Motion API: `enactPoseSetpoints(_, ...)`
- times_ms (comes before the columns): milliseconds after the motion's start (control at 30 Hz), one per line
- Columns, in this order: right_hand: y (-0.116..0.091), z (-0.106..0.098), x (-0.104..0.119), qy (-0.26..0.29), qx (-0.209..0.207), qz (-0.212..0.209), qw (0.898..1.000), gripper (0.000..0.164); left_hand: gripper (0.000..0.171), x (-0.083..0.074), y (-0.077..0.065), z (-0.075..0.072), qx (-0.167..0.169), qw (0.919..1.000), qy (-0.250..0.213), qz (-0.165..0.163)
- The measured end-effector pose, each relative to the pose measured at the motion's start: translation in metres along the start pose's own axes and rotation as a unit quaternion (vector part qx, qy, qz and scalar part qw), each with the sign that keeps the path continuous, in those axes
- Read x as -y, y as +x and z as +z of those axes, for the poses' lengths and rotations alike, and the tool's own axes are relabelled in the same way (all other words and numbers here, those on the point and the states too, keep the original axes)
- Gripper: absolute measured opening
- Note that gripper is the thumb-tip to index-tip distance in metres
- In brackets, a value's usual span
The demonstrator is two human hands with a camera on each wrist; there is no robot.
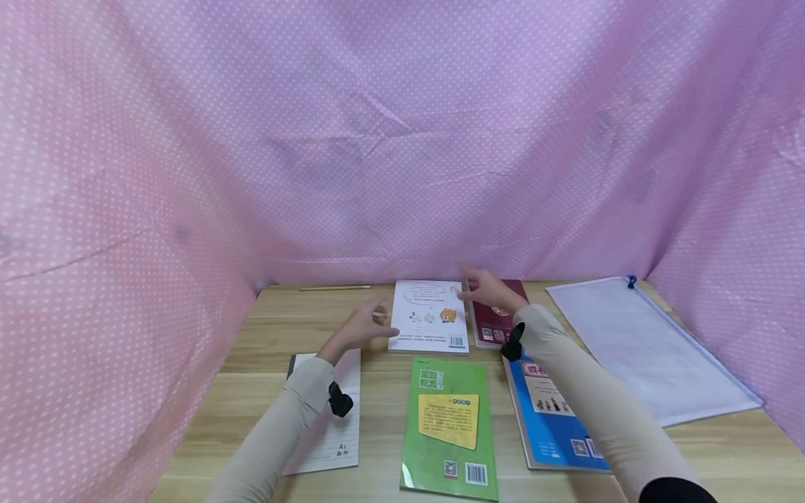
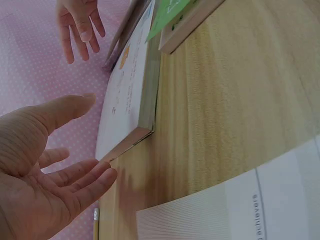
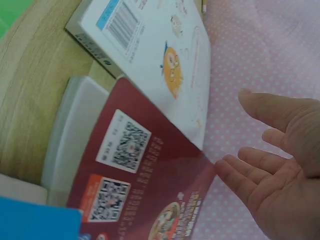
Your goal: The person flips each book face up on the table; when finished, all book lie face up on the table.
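Observation:
A white book (image 1: 429,332) with small cartoon animals and a barcode lies at the back middle of the table. My left hand (image 1: 363,325) is at its left side, fingers parted and holding nothing; in the left wrist view its fingertips (image 2: 107,175) come close to the book's corner. Over the top right of that book is my right hand (image 1: 493,290), also spread and holding nothing. Beneath the right hand lies a dark red book (image 1: 487,323) with QR codes, right beside the white one. The right hand's fingers overlap the red book's far corner in the right wrist view.
Nearer the front are a lined notepad (image 1: 333,440), a green book (image 1: 448,381) and a blue book (image 1: 547,436). A white zip pouch (image 1: 641,349) lies at the right. A pencil (image 1: 333,288) rests along the back edge, before a pink dotted curtain (image 1: 402,175).

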State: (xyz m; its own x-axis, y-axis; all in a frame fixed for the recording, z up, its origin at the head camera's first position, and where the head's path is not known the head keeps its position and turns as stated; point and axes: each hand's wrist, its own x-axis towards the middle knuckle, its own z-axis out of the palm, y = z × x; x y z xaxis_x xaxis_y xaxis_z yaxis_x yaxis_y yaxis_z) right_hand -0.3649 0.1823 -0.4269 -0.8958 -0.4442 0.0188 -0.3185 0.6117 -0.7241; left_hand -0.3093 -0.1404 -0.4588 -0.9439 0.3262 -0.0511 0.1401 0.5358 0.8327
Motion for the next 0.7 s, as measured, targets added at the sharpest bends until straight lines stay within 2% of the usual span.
enactPoseSetpoints(200, 0.005, 0.006, -0.011, 0.041, 0.008, 0.020, 0.999, 0.078, 0.096, 0.008, 0.002, 0.004, 0.015, 0.9997, -0.018, -0.007)
enactPoseSetpoints(700, 0.019, 0.017, -0.034, 0.079, 0.020, 0.063, 0.995, 0.077, 0.097, 0.012, 0.007, 0.005, 0.049, 0.9979, -0.032, -0.029)
